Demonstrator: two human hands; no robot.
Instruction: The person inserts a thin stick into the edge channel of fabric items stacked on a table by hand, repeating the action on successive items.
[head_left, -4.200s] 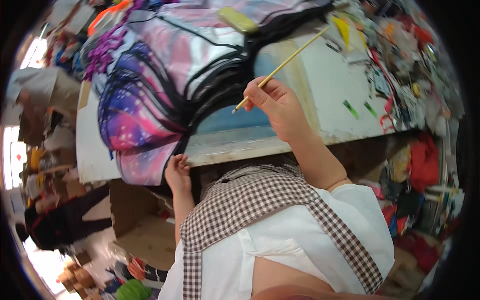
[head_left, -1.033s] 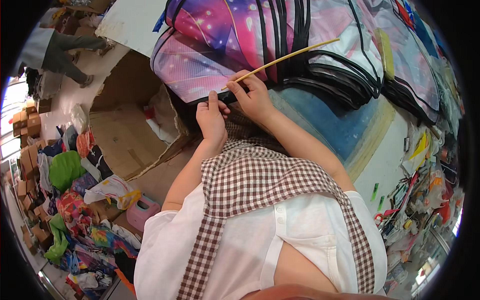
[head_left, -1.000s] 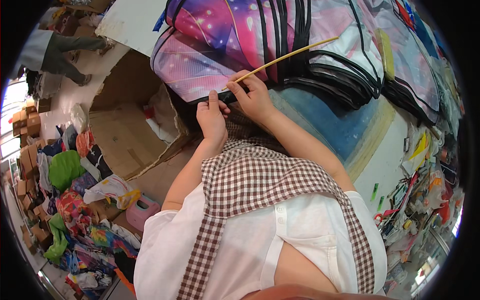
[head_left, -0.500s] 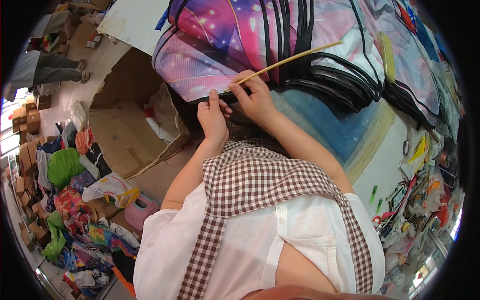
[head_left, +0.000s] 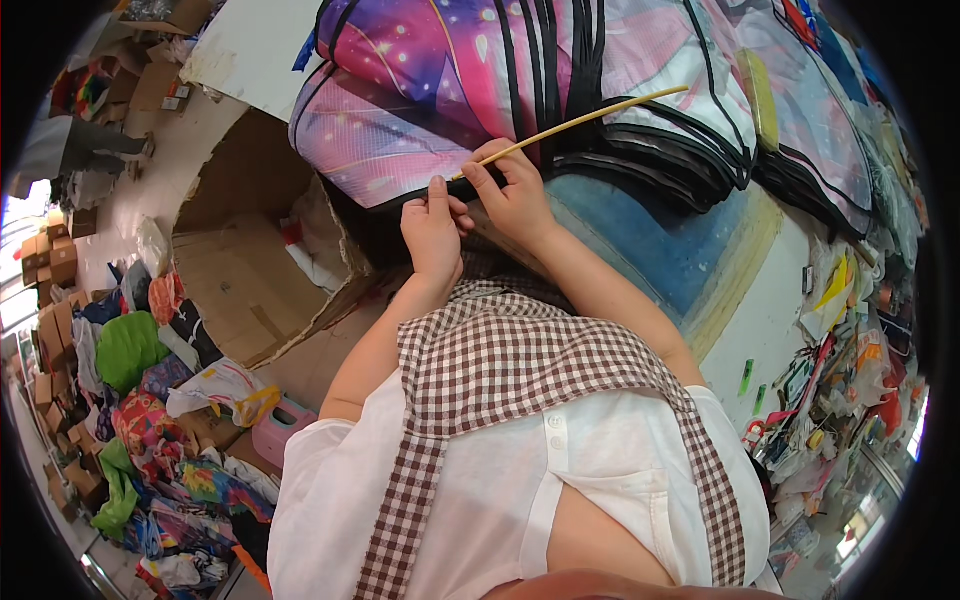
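Note:
A thin pale-yellow stick (head_left: 600, 113), perhaps bamboo, slants up to the right, bending slightly. My right hand (head_left: 515, 200) is closed round it near its lower end, thumb and fingers pinching. That lower tip meets the black-bound edge of a pink and purple star-patterned fabric piece (head_left: 385, 150). My left hand (head_left: 435, 235) is closed at the same edge, thumb up beside the tip, fingers curled under the binding. More such fabric with black edging lies in a thick stack (head_left: 660, 165) behind and right of my hands.
Under the stack is a worn blue board (head_left: 640, 245) on a white table (head_left: 735, 350). An open cardboard box (head_left: 235, 265) stands left of my hands. Bagged goods and coloured cloths (head_left: 150, 430) heap at left; plastic bags and clutter (head_left: 840, 400) line the right. Another person's legs (head_left: 105, 140) show far left.
The fabric and stack sit slightly further left in view. Both hands keep their hold, with the stick's tip still at the black edge. The other person's legs have shifted left.

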